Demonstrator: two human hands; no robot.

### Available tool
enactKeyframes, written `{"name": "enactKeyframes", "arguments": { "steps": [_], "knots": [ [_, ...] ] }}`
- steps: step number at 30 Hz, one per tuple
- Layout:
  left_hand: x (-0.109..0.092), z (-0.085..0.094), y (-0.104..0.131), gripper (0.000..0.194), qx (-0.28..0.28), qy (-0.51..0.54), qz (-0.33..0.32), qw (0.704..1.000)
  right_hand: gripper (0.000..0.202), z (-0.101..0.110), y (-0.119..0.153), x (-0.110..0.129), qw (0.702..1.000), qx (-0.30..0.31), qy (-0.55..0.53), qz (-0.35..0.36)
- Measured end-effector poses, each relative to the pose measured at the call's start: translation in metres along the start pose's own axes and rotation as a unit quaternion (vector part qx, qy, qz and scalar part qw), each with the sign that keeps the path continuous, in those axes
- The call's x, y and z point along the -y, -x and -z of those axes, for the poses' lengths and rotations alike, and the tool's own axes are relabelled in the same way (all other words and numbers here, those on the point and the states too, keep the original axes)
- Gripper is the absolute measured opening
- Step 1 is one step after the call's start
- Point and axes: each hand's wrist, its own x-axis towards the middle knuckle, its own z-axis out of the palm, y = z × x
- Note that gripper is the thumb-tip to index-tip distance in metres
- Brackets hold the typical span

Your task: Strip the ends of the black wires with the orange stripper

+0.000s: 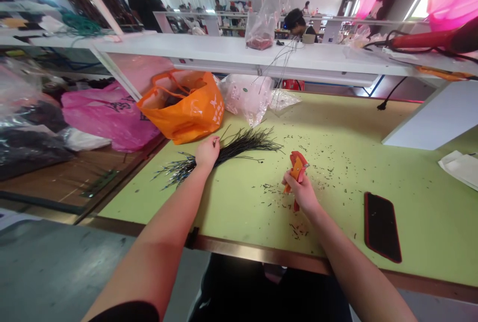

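A bundle of thin black wires lies across the green tabletop, its left ends tipped with bluish and silvery bits. Over the middle of this bundle is my left hand, fingers pinched together on what looks like a single black wire; the grip is partly hidden. My right hand is wrapped around the handles of a red and orange wire stripper, its head pointing up and away from me. Short dark wire offcuts are scattered on the table around the tool.
An orange bag and clear plastic bags stand behind the bundle, below a white shelf. A dark phone with a red edge lies at the right. Left of the table is a pink bag. People are in the background.
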Motion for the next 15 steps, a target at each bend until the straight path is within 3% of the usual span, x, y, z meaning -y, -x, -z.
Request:
{"name": "enactKeyframes", "arguments": {
  "steps": [11, 15],
  "knots": [
    [0.0003, -0.0035, -0.0102, 0.047, 0.041, -0.072, -0.020, 0.996, 0.038, -0.0006, 0.0045, 0.0080, 0.999, 0.027, 0.026, -0.016],
    [-0.0032, -0.0033, -0.0085, 0.046, 0.054, -0.100, -0.020, 0.993, 0.038, -0.0012, 0.0042, 0.0046, 0.999, 0.024, 0.044, 0.013]
  ]
}}
